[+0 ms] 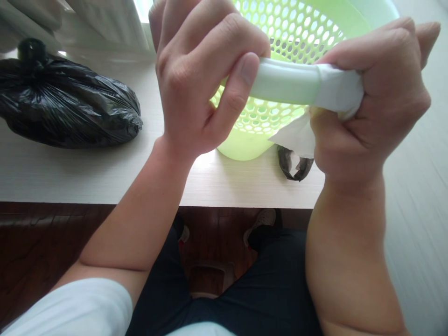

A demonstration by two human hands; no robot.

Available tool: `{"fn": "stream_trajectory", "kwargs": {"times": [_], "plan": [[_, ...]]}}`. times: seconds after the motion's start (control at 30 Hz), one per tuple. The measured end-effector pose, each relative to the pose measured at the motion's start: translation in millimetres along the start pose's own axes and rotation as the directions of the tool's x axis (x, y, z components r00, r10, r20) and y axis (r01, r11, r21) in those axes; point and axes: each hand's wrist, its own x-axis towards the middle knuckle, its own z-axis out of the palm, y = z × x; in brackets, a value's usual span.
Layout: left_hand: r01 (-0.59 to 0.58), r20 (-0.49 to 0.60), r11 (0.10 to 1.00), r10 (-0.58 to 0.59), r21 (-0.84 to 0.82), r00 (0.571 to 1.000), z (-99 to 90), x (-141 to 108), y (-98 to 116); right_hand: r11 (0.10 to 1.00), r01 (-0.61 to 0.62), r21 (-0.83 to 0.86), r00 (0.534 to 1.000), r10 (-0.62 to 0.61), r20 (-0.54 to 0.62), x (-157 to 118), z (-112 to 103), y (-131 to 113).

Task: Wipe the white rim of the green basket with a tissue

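Note:
A light green waste basket [245,142] with honeycomb holes in its wall is tilted over the white tabletop, its pale rim [285,81] towards me. My left hand [206,70] is closed around that rim, thumb on the near side. Folded over the rim further right is a white tissue [338,88], pinched there by my right hand [371,93]. A loose corner of the tissue hangs below the fingers. Just under it, a small ring of black plastic [296,164] lies on the table, partly hidden by the tissue.
A knotted, filled black plastic bag [73,102] lies on the table [105,182] at the left. Grey-white curtains [105,21] hang behind it. The table's front edge runs above my legs [266,280], over a dark wooden floor [210,224].

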Motion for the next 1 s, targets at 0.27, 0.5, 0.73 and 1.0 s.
{"fn": "stream_trajectory", "kwargs": {"times": [0.27, 0.5, 0.73, 1.0], "plan": [[0.022, -0.021, 0.998, -0.023, -0.053, 1.0, 1.5, 0, -3, 1.0, 0.021, -0.009, 0.999, -0.021, -0.039, -1, 2, 6], [0.028, -0.051, 0.998, -0.031, -0.054, 0.998, 4.5, 0, -2, 0.999, -0.019, -0.03, 1.0, 0.019, -0.011, -1, -2, 0], [0.047, 0.026, 0.998, -0.046, -0.032, 0.999, -1.8, 0, 0, 0.999, -0.032, -0.009, 0.999, 0.032, 0.026, -1, -5, -2], [0.103, 0.184, 0.994, -0.094, -0.036, 0.978, -16.4, 9, -5, 0.997, -0.06, -0.049, 0.991, 0.065, 0.116, 4, -8, -11]]}}
